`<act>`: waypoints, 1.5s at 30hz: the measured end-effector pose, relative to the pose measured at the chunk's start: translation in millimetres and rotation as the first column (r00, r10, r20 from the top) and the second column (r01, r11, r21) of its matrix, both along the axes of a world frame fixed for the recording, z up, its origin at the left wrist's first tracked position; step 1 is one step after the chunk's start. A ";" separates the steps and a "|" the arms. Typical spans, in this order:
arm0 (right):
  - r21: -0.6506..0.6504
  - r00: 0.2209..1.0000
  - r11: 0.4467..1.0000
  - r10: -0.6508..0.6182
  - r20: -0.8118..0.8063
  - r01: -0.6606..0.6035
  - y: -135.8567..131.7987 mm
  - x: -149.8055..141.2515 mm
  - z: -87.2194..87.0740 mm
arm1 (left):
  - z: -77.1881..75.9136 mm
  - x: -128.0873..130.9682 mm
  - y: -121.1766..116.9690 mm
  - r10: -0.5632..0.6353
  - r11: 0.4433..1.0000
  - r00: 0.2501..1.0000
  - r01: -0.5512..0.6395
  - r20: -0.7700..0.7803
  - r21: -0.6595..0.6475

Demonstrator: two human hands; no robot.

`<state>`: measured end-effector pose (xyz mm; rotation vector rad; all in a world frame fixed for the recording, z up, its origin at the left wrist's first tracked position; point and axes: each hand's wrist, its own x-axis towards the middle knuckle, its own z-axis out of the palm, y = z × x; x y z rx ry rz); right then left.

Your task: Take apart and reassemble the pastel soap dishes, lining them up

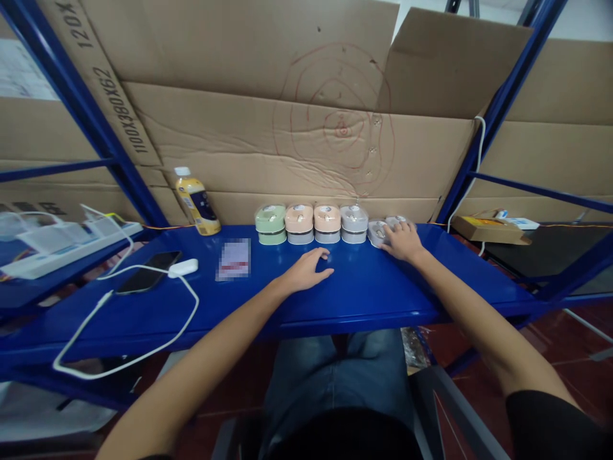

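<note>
My left hand hovers low over or lies on the blue tabletop, thumb and fingers apart, holding nothing. Nearest to it is a row of small lidded boxes along the back: a green box, a peach box, a second peach box and a grey box, each with a clear domed lid. At the right end of the row, my right hand has its fingers curled over a low, pale grey box with a clear top. A similar clear-topped piece sits behind it, partly hidden by the fingers.
A yellow drink bottle stands at the back left. A blurred card, a dark phone and a white cable lie on the table. Blue posts and cardboard enclose the back; a power strip is at far left.
</note>
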<state>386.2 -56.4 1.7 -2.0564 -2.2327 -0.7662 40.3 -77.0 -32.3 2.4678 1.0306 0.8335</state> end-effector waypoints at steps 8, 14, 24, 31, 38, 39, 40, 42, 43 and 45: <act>0.167 0.952 0.986 0.060 -0.300 -0.010 24.8 -33.2 22.0 | 2.9 -0.3 -1.3 0.005 1.000 1.000 -0.005 -0.021 -0.007; 0.110 0.892 0.993 0.006 -0.452 0.049 35.4 -101.4 31.2 | 1.4 -0.1 0.6 0.010 1.000 1.000 -0.010 -0.020 0.020; 0.219 0.679 0.970 0.089 -0.729 0.109 27.1 -85.0 36.7 | 0.4 -2.3 3.9 0.030 1.000 0.994 -0.029 0.104 -0.008; 0.157 0.237 0.738 0.400 -0.885 -0.657 -25.2 -54.8 39.6 | 11.5 -7.6 8.2 -0.011 0.975 0.876 0.116 0.482 -0.189; -0.054 0.324 0.517 0.449 -0.833 -0.854 -35.9 -75.3 7.7 | 13.8 -11.8 -2.6 -0.140 0.962 0.956 0.193 0.259 -0.195; -0.065 0.356 0.533 0.464 -0.811 -0.843 -35.0 -78.8 6.3 | 14.5 -11.2 -4.4 -0.131 0.971 0.965 0.171 0.227 -0.165; -0.070 0.387 0.556 0.477 -0.789 -0.828 -34.3 -82.8 5.6 | 14.9 -10.6 -5.6 -0.122 0.979 0.971 0.152 0.206 -0.137; -0.063 0.433 0.595 0.503 -0.748 -0.801 -33.5 -92.7 5.9 | 14.9 -9.7 -6.0 -0.122 0.984 0.975 0.143 0.184 -0.104; -0.053 0.443 0.605 0.519 -0.731 -0.795 -33.3 -97.9 6.2 | 14.4 -9.6 -5.4 -0.129 0.985 0.976 0.147 0.175 -0.095; -0.022 0.433 0.605 0.545 -0.718 -0.796 -32.6 -105.8 6.8 | 12.9 -10.1 -3.6 -0.134 0.985 0.979 0.149 0.154 -0.090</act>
